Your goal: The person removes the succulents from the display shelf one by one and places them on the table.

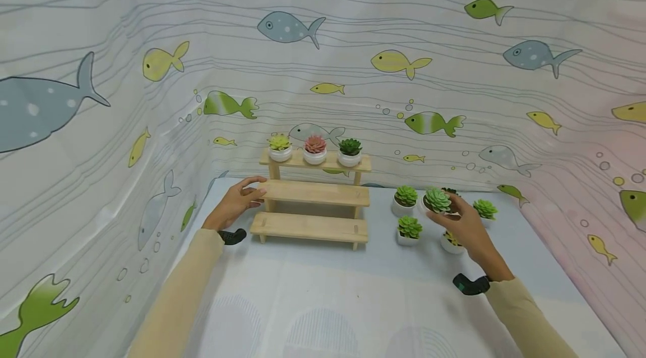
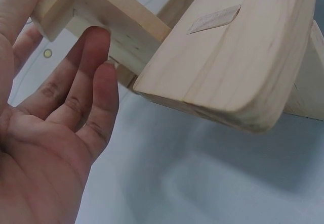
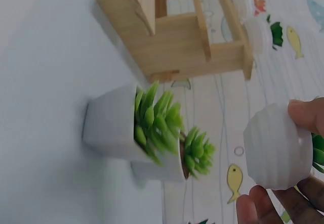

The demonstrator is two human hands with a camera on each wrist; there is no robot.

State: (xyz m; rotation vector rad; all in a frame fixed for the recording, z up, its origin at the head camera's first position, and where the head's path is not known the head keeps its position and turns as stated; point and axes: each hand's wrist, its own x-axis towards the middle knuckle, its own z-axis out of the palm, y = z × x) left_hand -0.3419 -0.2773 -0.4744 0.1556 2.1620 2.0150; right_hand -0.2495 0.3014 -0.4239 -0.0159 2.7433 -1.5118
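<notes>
A three-tier wooden plant stand [image 1: 310, 192] rises like steps on the table. At the left end of its middle tier, my left hand [image 1: 238, 201] grips the plank, with fingers bent beneath it in the left wrist view. My right hand [image 1: 464, 226] holds a potted succulent [image 1: 437, 201] by its round, ribbed white pot [image 3: 277, 145]. This pot is off the table. Near it stand potted green succulents [image 1: 405, 201] and a square-potted one [image 1: 409, 229]. A yellowish succulent [image 1: 452, 241] and a dark one [image 1: 451, 193] are partly hidden by the right hand.
On the top tier sit a yellow-green succulent [image 1: 280, 146], a pink one [image 1: 315, 148] and a dark green one [image 1: 350, 151]. Another green succulent [image 1: 485, 210] stands at the far right. A fish-print curtain [image 1: 348, 111] encloses the table's back and sides.
</notes>
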